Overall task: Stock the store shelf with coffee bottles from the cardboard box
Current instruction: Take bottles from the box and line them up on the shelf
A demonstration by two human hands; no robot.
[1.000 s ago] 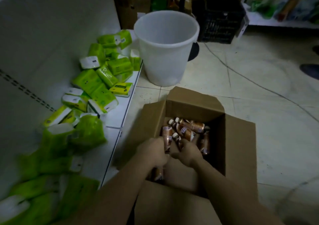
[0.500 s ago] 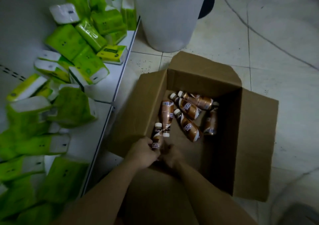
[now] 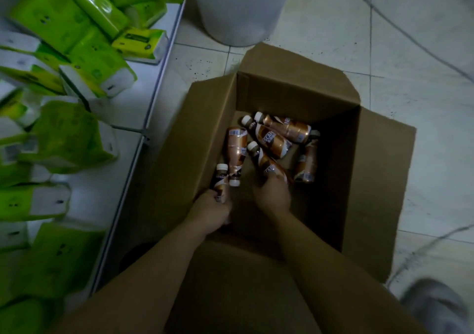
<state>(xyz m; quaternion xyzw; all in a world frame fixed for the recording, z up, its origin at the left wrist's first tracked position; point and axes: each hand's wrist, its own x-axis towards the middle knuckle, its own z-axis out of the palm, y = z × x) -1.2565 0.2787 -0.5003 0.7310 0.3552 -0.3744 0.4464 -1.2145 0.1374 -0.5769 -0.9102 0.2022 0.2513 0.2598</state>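
An open cardboard box (image 3: 379, 180) stands on the tiled floor with several brown coffee bottles lying loose in it. My left hand (image 3: 210, 212) grips one upright bottle (image 3: 221, 181) by its lower body at the box's near left. My right hand (image 3: 273, 196) curls over the bottom end of a lying bottle (image 3: 265, 163) in the middle of the box. Other bottles (image 3: 284, 127) lie toward the far side. The white shelf (image 3: 128, 108) runs along the left.
Green tissue packs (image 3: 69, 139) crowd the low shelf at the left. A white plastic bucket (image 3: 238, 8) stands on the floor beyond the box. Cables cross the tiles at the right. A grey shoe (image 3: 436, 305) shows at bottom right.
The view has tilted down and closer to the box. My left hand has lifted one bottle upright. My right hand has moved forward onto a lying bottle.
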